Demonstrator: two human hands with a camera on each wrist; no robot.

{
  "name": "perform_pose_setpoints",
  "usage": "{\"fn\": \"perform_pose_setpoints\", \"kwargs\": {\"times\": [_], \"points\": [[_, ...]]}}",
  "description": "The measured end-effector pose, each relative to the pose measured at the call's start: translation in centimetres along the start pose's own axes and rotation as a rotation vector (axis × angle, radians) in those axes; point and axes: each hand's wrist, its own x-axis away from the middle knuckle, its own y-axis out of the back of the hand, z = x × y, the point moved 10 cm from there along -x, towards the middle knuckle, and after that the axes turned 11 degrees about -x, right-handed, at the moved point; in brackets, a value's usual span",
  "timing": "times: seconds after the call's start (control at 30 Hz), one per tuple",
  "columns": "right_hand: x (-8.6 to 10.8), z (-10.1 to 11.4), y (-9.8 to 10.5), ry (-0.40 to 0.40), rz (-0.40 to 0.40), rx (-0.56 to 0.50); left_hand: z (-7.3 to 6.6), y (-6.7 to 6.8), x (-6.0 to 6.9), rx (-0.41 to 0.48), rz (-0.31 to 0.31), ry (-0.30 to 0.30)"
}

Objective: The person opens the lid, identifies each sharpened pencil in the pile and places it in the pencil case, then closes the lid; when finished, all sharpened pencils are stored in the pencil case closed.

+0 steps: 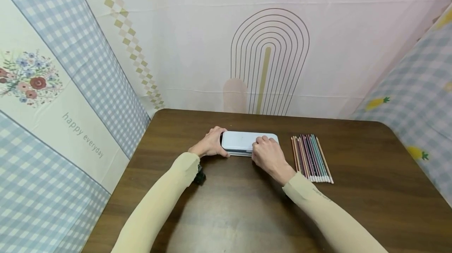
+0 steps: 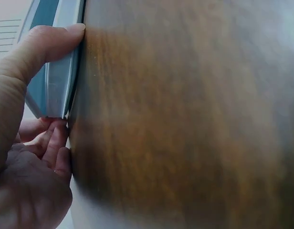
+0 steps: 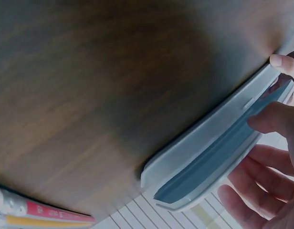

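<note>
A flat, pale blue-white pencil case [image 1: 238, 138] lies lengthwise near the far side of the table. My left hand [image 1: 212, 143] grips its left end; the thumb presses along the near long edge and the other fingers curl round the end. On the near edge, right of the middle, my right hand [image 1: 269, 155] holds the lid [image 3: 218, 148], thumb at the front and fingers over the top. The lid's blue inner part shows through a narrow gap above the pale base [image 3: 185, 155]. What lies inside the case is hidden.
Right of the case, a row of several coloured pencils [image 1: 310, 157] lies side by side, white ends toward me. The brown wooden table [image 1: 219, 206] reaches back to a patterned cloth [image 1: 197, 49]. Gingham cloths hang at both sides.
</note>
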Motion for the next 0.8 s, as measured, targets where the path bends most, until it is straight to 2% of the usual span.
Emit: {"fn": "perform_pose_setpoints", "kwargs": {"times": [0.33,0.6,0.8], "points": [[-0.1,-0.6,0.6,-0.033,-0.017,-0.036,0.3,-0.2,0.0,0.000,0.014,0.021],[-0.5,-1.8,1.3,-0.099,-0.027,-0.176,0.1,-0.1,0.4,0.008,-0.019,0.021],[-1.0,-2.6,2.2,-0.124,-0.035,-0.217,0.1,0.1,0.4,0.031,-0.037,0.027]]}}
